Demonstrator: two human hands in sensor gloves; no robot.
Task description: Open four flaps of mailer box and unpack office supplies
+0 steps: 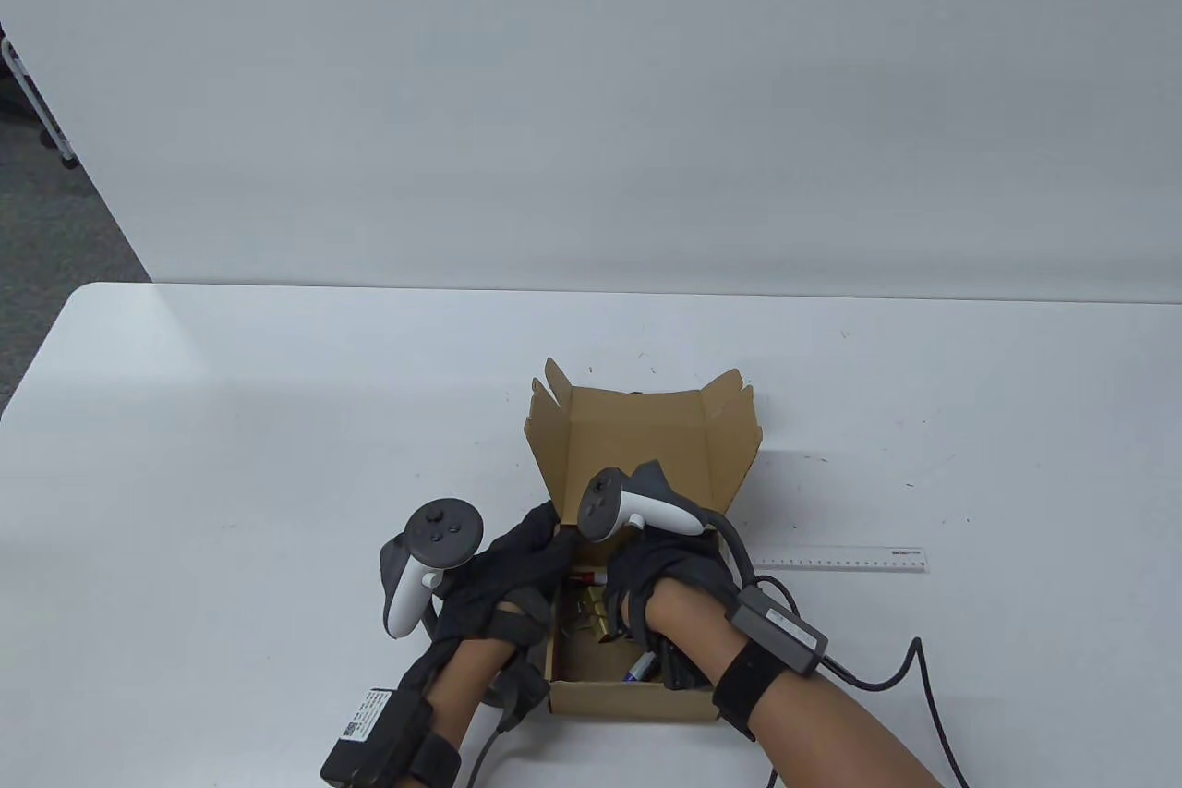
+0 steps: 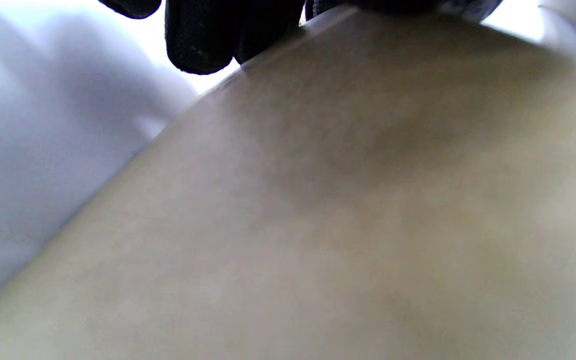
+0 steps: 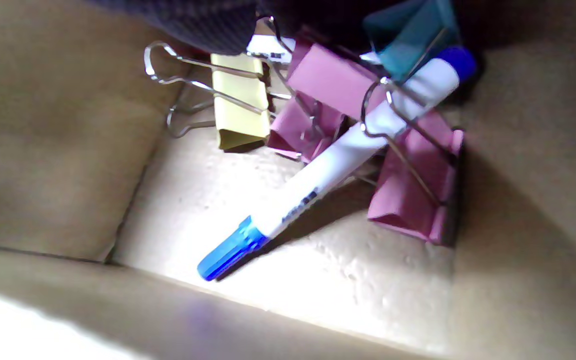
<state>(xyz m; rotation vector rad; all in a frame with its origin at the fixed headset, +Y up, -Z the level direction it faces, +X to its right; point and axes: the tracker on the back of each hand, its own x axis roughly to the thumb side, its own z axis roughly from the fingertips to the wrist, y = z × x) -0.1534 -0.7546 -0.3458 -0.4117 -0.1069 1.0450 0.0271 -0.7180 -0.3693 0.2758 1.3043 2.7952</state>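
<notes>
Where hands point(image 1: 591, 585) delve, cardboard box point(image 1: 637, 455), metal clips point(image 3: 318, 100)

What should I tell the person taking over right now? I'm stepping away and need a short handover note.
Left hand: fingers on the mailer box left wall, steadying it.
Right hand: reaching down inside the box; whether it grips anything is hidden.
Done: lid and flaps stand open; a clear ruler lies on the table right of the box.
Left: blue-capped marker, yellow binder clip, pink binder clips and a teal clip are in the box, to be unpacked.
</notes>
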